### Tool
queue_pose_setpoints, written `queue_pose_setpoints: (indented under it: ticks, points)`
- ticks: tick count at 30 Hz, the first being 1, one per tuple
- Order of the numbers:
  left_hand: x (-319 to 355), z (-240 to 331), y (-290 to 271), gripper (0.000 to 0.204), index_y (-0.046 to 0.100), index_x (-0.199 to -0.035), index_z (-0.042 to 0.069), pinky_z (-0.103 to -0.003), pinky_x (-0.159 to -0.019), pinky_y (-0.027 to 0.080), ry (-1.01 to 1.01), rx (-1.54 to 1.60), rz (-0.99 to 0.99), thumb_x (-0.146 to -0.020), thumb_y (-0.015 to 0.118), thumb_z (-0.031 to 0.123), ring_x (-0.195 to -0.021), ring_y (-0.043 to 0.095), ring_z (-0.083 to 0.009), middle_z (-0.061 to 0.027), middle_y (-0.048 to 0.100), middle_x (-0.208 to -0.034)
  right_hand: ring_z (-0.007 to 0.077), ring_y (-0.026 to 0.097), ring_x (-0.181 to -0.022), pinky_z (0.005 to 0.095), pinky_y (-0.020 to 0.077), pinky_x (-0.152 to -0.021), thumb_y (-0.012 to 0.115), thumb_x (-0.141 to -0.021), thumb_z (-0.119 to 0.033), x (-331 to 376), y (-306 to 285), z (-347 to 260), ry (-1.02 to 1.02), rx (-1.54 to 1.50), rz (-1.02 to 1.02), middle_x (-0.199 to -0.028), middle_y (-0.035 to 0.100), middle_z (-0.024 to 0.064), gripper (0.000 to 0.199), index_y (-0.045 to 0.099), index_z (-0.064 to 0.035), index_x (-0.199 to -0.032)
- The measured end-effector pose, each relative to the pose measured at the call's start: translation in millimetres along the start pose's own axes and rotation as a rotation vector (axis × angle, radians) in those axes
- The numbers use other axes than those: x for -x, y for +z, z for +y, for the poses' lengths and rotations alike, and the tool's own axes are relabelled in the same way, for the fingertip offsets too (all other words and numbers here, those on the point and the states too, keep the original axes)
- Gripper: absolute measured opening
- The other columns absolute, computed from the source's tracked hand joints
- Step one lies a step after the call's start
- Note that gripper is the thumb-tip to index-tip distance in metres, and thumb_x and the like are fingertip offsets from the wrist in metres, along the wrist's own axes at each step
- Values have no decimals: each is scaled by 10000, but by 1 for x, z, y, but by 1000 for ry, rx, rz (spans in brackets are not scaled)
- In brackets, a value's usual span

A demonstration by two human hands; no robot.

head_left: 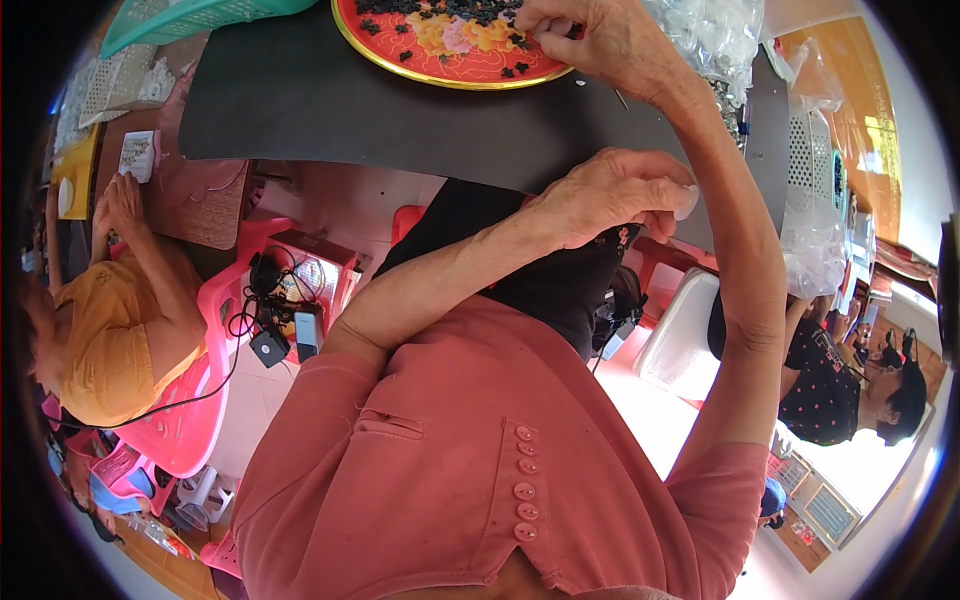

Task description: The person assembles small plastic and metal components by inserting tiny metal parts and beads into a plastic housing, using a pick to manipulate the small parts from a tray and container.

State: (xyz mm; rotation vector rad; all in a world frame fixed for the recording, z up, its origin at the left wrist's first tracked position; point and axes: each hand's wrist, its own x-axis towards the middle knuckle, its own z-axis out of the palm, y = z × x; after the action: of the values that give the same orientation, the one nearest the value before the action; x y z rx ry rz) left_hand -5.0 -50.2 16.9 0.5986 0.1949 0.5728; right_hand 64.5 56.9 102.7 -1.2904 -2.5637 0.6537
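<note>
My right hand (580,35) reaches over the right rim of a round red tray (400,55) with a gold edge and a floral print. Its fingers are pinched together, and what they hold, if anything, is too small to make out. Many small black pieces (470,12) lie heaped on the tray, with a few scattered toward its near edge. Nearer to my body, my left hand (615,195) is raised beside the table edge, under my right forearm. Its fingers are curled, with a small pale translucent piece (687,203) at their tips.
The tray rests on a dark table (330,110). A teal basket (205,20) stands at the far left, and clear plastic bags (715,40) at the far right. Another person in an orange top (130,340) sits at left by a pink chair (190,420). A white stool (680,330) is at right.
</note>
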Motion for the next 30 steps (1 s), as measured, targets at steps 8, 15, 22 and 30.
queue_pose_setpoints:
  ticks: [8, 15, 22, 30]
  points:
    - [0, 1, 0, 271, 634, -1022, -9, -267, -720, 481, -2, -23, 1, -862, 634, 210, -741, 613, -148, -74, 632, -803, 324, 655, -800, 382, 525, -775, 620, -772, -33, -11, 2, -12, -39, 116, -23, -856, 675, 191, 158, 692, 20, -901]
    - [1, 1, -1, 249, 644, -985, 10, -270, -726, 481, 17, -32, -23, -874, 636, 234, -739, 611, -146, -63, 624, -804, 329, 651, -828, 385, 519, -781, 607, -759, -40, -15, 0, -28, 104, 215, -121, -890, 676, 190, 157, 691, 14, -880]
    - [0, -2, -2, 226, 644, -961, 26, -263, -712, 478, 21, -52, -42, -884, 636, 238, -733, 606, -138, -54, 620, -794, 327, 649, -839, 389, 512, -793, 579, -764, -21, -11, 8, -17, 20, 158, -44, -923, 675, 195, 180, 702, 9, -892]
    - [0, -3, -3, 232, 638, -958, 23, -269, -720, 479, 25, -73, -42, -883, 628, 242, -753, 607, -141, -57, 621, -807, 325, 648, -807, 381, 522, -752, 580, -758, 11, -13, 7, -21, 92, 131, -107, -872, 668, 206, 158, 695, 31, -864]
